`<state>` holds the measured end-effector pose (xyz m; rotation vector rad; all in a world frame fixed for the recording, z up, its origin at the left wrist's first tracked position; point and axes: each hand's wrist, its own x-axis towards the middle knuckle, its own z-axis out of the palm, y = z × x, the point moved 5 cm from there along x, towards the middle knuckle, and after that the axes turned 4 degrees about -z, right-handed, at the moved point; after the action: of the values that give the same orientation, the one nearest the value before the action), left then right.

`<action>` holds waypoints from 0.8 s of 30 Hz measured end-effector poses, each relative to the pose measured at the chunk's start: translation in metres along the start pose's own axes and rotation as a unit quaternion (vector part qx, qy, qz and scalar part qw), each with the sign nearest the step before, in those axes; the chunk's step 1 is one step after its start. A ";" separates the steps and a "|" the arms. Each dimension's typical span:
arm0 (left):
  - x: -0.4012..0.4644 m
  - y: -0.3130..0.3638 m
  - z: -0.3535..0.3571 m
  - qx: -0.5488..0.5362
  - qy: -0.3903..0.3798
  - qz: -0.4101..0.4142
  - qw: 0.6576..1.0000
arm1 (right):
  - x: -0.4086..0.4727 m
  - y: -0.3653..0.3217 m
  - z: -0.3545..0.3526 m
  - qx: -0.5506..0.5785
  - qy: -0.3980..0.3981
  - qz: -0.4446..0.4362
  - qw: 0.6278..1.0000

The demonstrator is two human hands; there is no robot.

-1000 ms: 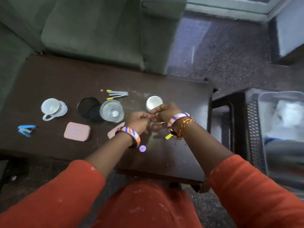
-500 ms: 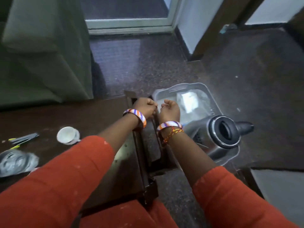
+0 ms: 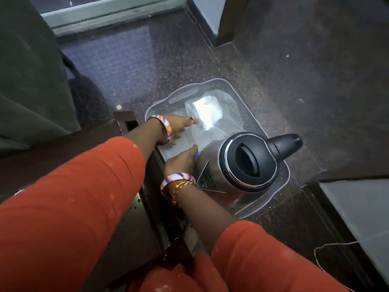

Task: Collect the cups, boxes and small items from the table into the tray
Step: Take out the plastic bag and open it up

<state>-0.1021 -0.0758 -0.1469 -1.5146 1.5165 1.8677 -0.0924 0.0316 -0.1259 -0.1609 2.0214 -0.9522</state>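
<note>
A grey translucent tray (image 3: 212, 85) sits on the floor to the right of the dark wooden table (image 3: 124, 121). Inside it stand a steel kettle with a black lid (image 3: 246, 163) and a crumpled white sheet (image 3: 208, 110). My left hand (image 3: 181, 126) hovers over the tray's near-left part, fingers spread, nothing visible in them. My right hand (image 3: 181, 160) reaches down into the tray against the kettle's side, back toward me, fingers hidden. A bit of blue (image 3: 197, 155) shows at its fingertips. The cups and small items on the table are out of view.
A green sofa (image 3: 31, 81) stands at the left behind the table. Dark speckled floor (image 3: 315, 91) surrounds the tray. A pale cabinet or panel (image 3: 357, 209) lies at the lower right, with a thin wire (image 3: 328, 246) beside it. A window frame (image 3: 109, 11) runs along the top.
My view has swung right from the table to the tray. Both hands moved from pinching together over the table down into the tray, and the left hand's fingers have spread.
</note>
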 end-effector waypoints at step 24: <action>-0.154 -0.069 -0.113 -0.290 0.378 0.263 0.839 | -0.072 -0.033 0.020 0.422 -0.062 -0.008 0.905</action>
<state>0.0705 -0.0875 -0.0413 -2.5569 1.9385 2.3242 -0.0409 0.0289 -0.0619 0.2322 1.3386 -1.6876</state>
